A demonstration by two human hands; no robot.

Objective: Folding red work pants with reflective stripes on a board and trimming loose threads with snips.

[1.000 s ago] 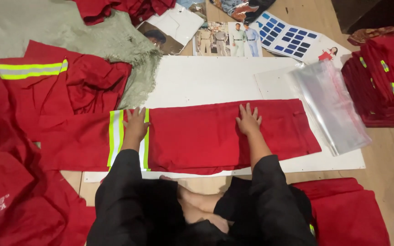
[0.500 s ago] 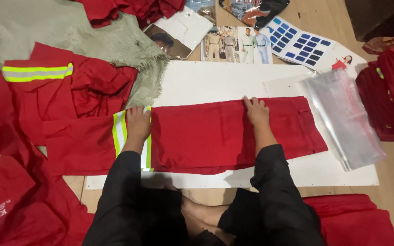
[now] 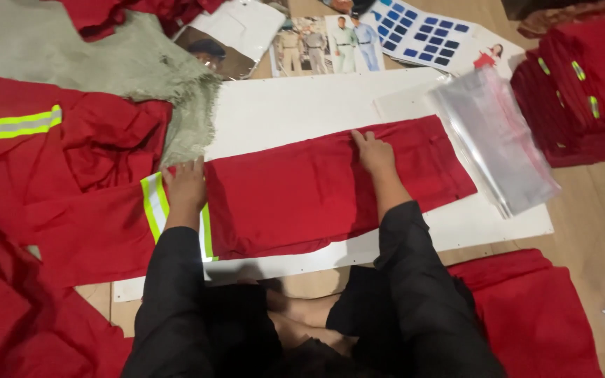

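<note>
red trousers (image 3: 302, 192): folded flat on white board (image 3: 302, 105). left hand (image 3: 186, 185): open, flat on reflective stripe (image 3: 154, 206). right hand (image 3: 374, 152): open, pressing cloth.

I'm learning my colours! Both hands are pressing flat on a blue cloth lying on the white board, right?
Not quite. The head view shows the cloth is red, not blue. The rest holds: the left hand and right hand both press flat on it, and it lies on the white board.
</note>
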